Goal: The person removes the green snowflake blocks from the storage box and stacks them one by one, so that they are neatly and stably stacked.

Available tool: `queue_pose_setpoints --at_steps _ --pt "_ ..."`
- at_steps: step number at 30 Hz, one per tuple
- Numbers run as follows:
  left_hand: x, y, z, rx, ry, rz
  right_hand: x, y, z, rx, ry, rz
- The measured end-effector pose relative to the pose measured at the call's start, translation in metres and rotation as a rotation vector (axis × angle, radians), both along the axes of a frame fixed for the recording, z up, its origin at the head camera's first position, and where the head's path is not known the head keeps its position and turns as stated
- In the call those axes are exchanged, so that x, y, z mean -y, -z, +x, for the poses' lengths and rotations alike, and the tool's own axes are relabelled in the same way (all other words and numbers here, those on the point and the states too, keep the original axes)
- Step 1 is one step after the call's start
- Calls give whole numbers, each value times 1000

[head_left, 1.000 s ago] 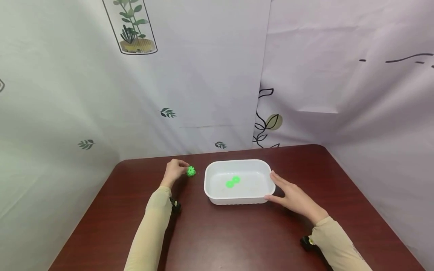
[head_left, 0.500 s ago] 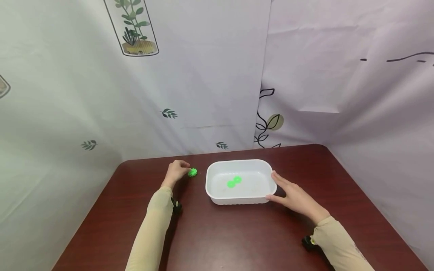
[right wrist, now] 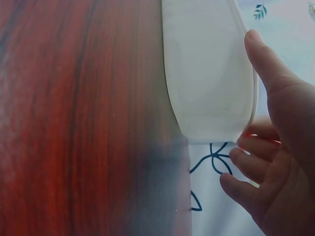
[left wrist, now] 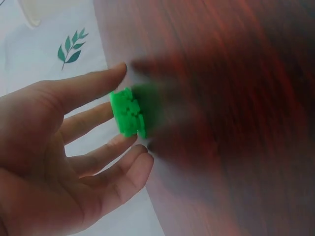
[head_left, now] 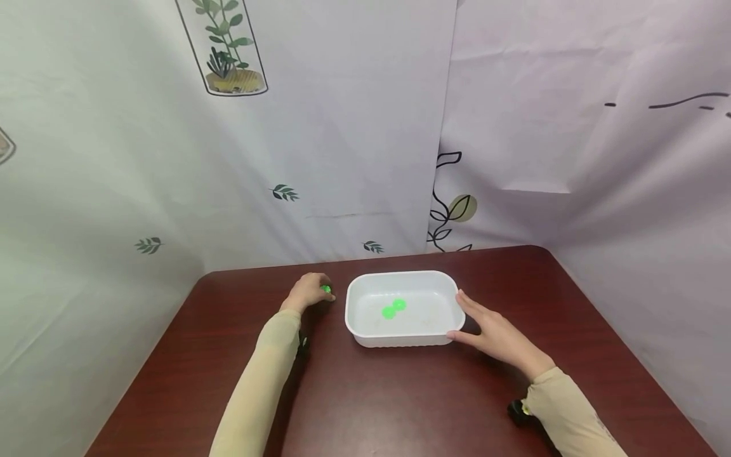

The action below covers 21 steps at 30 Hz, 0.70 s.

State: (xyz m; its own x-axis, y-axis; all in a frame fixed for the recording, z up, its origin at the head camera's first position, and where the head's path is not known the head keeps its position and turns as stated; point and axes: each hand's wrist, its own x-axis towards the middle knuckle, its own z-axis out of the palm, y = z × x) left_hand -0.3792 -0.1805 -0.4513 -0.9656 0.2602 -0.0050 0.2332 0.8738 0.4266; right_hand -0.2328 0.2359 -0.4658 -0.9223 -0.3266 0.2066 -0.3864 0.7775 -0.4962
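Note:
In the head view my left hand (head_left: pixel 306 291) is at the back left of the table, its fingers round a small bright green notched plastic piece (head_left: pixel 326 289). The left wrist view shows this piece (left wrist: pixel 128 114) as stacked, toothed discs between the thumb and curled fingers, close above or on the tabletop; contact below is blurred. A white plastic basin (head_left: pixel 407 337) stands to the right. Two flat green discs (head_left: pixel 389 312) lie inside it, edges meeting. My right hand (head_left: pixel 495 330) touches the basin's right end, thumb at the near corner, the fairly straight fingers along the right rim.
The dark red-brown wooden table (head_left: pixel 365 393) ends at the back against a pale curtain (head_left: pixel 354 158) with printed leaves. More curtain hangs on the left and right. Each wrist wears a dark device (head_left: pixel 518 412) under the sleeve.
My left hand has moved slightly right and nearer, and now covers much of the green piece, which earlier showed beyond the fingertips and turned. The right hand and basin have stayed put.

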Motion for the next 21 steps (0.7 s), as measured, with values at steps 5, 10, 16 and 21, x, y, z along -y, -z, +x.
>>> queue_pose_setpoints --at_steps 5,10,16,21 --pt "-4 0 -4 -7 -5 -45 0 0 0 2 3 1" --pt "-7 -3 -6 3 -11 -58 -1 1 -1 2 7 5" --pt "-9 -7 -6 11 -9 -63 0 1 -1 3 9 10" --pt "-10 -8 -7 36 1 -78 0 2 -1 12 11 6"
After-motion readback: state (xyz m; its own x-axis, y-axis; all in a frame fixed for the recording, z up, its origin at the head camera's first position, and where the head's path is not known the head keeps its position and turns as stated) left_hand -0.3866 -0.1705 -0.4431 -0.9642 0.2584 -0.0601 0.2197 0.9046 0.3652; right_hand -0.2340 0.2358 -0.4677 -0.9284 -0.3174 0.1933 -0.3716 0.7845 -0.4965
